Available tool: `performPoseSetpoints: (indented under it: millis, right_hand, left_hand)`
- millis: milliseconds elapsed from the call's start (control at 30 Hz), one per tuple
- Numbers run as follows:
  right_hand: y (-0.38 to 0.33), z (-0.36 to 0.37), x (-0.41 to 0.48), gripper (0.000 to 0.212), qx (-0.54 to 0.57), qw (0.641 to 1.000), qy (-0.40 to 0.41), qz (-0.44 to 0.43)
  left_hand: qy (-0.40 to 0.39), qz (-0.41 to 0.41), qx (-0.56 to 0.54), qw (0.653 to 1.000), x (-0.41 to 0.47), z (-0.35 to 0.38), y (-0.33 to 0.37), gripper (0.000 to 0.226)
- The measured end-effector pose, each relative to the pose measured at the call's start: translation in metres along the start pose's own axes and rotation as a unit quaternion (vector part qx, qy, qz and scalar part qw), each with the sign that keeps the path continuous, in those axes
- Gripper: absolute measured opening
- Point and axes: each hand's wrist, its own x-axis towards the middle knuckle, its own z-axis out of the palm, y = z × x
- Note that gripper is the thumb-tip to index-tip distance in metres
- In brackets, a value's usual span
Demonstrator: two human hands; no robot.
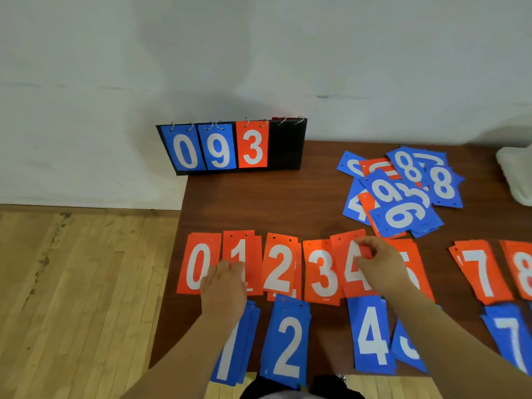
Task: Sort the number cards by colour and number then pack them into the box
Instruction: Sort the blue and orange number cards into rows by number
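Note:
A row of red number cards lies across the brown table [259, 203]: red 0 [195, 263], red 1 [244, 251], red 2 [279, 266], red 3 [322, 272], red 4 [349, 266], a partly covered red 5 [411, 266], red 7 [478, 272], red 8 [521, 269]. Below them lie blue piles: blue 1 [233, 352], blue 2 [288, 341], blue 4 [371, 335], blue 5 [406, 347], blue 7 [509, 338]. My left hand [224, 286] rests with curled fingers on the red 1 pile. My right hand [377, 263] pinches the red 4 card.
A mixed heap of blue and red cards [403, 191] sits at the back right. A black flip scoreboard [288, 145] showing 0, 9, 3 stands at the table's back left corner against the wall. A white object [515, 174] lies at the far right. Wooden floor lies left.

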Motion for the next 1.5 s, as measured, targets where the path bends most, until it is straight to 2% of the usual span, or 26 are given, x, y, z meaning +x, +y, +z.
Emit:
performPoseSetpoints:
  millis: [200,400,567,667,767,1000,1267,1500]
  right_hand:
    - [0.039,0.003,0.02,0.041,-0.059,0.998,0.011,0.01]
    - [0.053,0.016,0.014,0.044,-0.228,0.973,0.033,0.014]
    - [0.05,0.013,0.01,0.051,-0.257,0.966,0.031,-0.002]
    - [0.046,0.006,0.005,0.063,-0.214,0.976,0.039,-0.017]
    - [0.049,-0.012,-0.003,0.068,-0.155,0.986,0.059,-0.03]
    - [0.08,-0.083,0.013,0.064,-0.11,0.991,0.076,-0.012]
    - [0.146,-0.164,0.089,0.052,-0.046,0.995,0.085,-0.012]
    - [0.163,-0.199,0.191,0.061,0.0,0.999,0.052,-0.002]
  left_hand:
    - [-0.012,0.003,0.003,1.0,0.002,0.003,0.008,0.049]
    - [-0.022,-0.005,0.021,1.0,0.003,0.0,0.013,0.05]
    - [-0.047,-0.025,0.008,0.999,0.002,-0.007,0.021,0.049]
    - [-0.037,-0.044,-0.023,0.998,0.004,-0.017,0.034,0.047]
    - [-0.011,-0.022,-0.06,0.998,0.007,-0.028,0.063,0.05]
    - [-0.034,0.053,-0.088,0.994,0.032,-0.041,0.167,0.064]
    - [-0.048,0.092,-0.059,0.993,0.07,-0.025,0.299,0.064]
    - [-0.057,0.099,-0.023,0.993,0.11,0.011,0.378,0.069]
